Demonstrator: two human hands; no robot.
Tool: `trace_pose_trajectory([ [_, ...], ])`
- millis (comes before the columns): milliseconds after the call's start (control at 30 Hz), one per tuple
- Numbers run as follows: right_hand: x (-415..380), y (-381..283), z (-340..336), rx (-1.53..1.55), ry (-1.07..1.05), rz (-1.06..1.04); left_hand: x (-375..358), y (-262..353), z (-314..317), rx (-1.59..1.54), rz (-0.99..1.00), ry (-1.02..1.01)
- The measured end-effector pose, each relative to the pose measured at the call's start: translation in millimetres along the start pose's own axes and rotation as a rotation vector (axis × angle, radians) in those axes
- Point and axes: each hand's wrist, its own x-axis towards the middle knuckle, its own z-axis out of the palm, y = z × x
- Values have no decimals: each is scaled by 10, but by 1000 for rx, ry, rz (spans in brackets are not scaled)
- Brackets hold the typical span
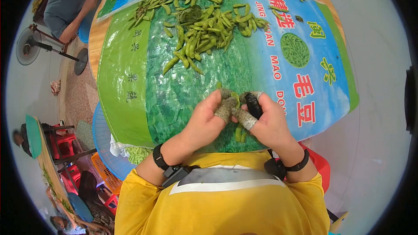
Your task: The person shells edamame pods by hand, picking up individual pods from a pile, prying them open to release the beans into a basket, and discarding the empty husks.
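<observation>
Close in front of my body, my left hand (203, 119) and my right hand (272, 124) meet over the printed green sheet. Grey wraps cover several fingertips, and a glossy black piece (253, 105) sits along the fingers of my right hand. Pinched between both hands' fingertips is a green edamame pod (235, 99), partly hidden by the fingers. Another pod tip (219, 85) shows just beyond my left fingers. Below my right fingers, more green pods (240, 133) lie near the sheet's front edge.
A pile of edamame pods (209, 30) spreads over the far part of the printed sheet (122, 87). At the left stand a blue basket (102, 141) with shelled green beans (138, 154), an orange crate (104, 174) and a fan (29, 45). A person (69, 6) sits at the far left.
</observation>
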Motion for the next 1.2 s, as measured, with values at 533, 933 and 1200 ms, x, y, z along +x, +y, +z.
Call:
trace_pose_trajectory([
  [533,-199,-1,-6,-439,257,-317,-38,-27,56,409,222,-84],
  [933,10,-112,-274,-342,-139,-256,-72,30,-209,-324,-231,-6],
  [1200,538,-162,156,-663,53,-420,-127,61,-412,-653,-68,175],
])
